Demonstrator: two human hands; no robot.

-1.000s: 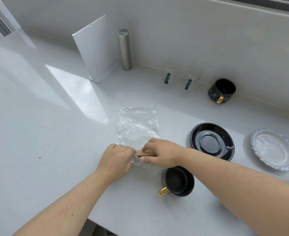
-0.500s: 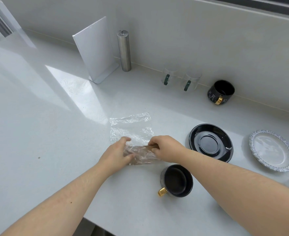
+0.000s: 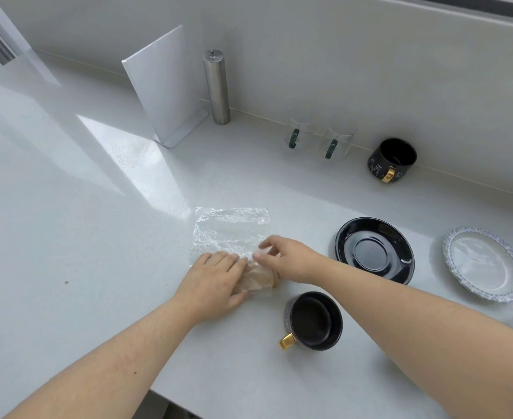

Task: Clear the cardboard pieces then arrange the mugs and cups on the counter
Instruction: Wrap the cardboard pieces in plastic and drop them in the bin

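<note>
A brown cardboard piece lies on the white counter, partly rolled inside a clear plastic sheet. My left hand presses flat on the wrapped roll. My right hand pinches the plastic at the roll's right end. A black mug with a gold handle stands just right of the roll near the counter's front edge. A second black mug and two clear glass cups with green handles stand along the back wall.
A black saucer and a white plate with a blue patterned rim lie to the right. A white upright stand and a steel cylinder are at the back. The counter edge runs below my arms.
Both hands have rolled the cardboard further into the plastic sheet. My left hand now lies flat on the roll and my right hand has shifted to the plastic at its right end.
</note>
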